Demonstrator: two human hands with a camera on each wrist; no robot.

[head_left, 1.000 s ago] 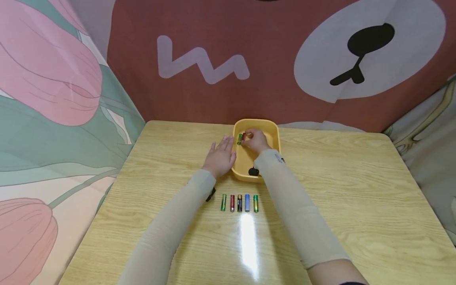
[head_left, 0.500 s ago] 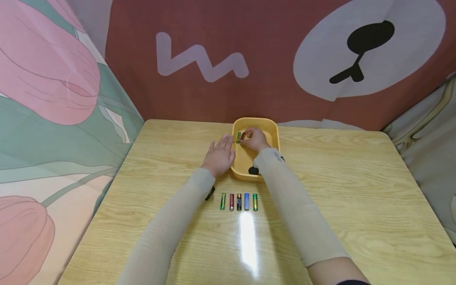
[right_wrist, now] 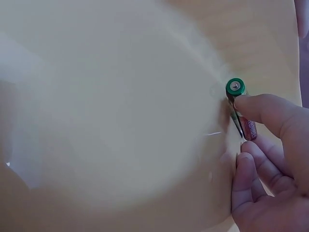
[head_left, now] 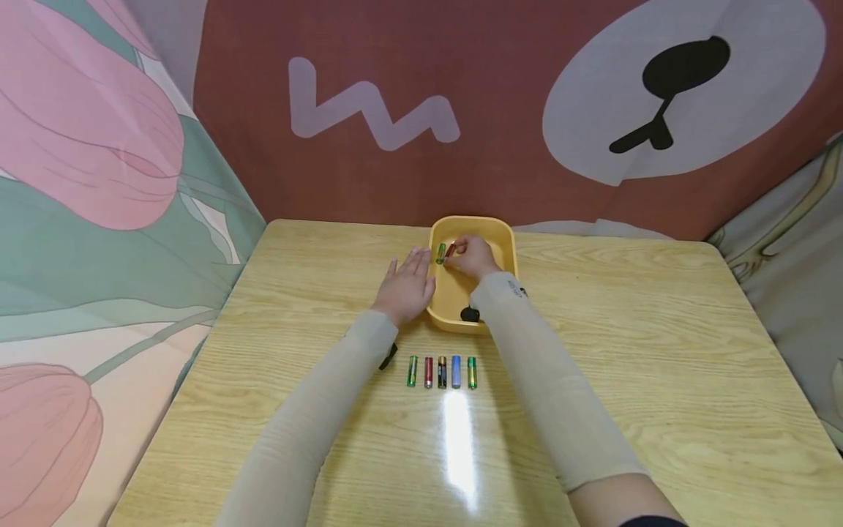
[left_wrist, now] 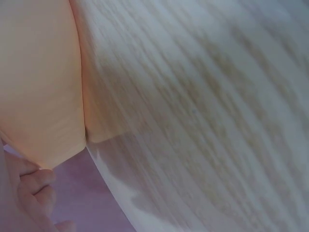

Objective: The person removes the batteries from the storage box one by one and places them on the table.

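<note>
Inside a yellow plastic bin [head_left: 454, 294], my right hand [head_left: 476, 258] pinches a red battery [head_left: 451, 250] between thumb and fingers. A green battery [head_left: 440, 253] stands or lies right beside it, near the bin's left wall. The right wrist view shows the green battery's end [right_wrist: 235, 87] close to the thumb, with part of the red battery [right_wrist: 249, 129] showing below. My left hand [head_left: 405, 287] rests with straight fingers against the outside of the bin's left wall. In the left wrist view, its fingers [left_wrist: 38, 186] show at the bin's outer side [left_wrist: 43, 87].
In front of the bin, several batteries lie in a row on the wooden table [head_left: 626, 351]: green [head_left: 412, 371], red [head_left: 429, 372], black and gold [head_left: 442, 372], blue [head_left: 456, 372], green and gold [head_left: 472, 372]. A patterned cloth wall [head_left: 395, 183] rises behind the bin.
The red battery's top leans slightly more to the right. Both hands keep almost the same place, and the head view has shifted a little.
</note>
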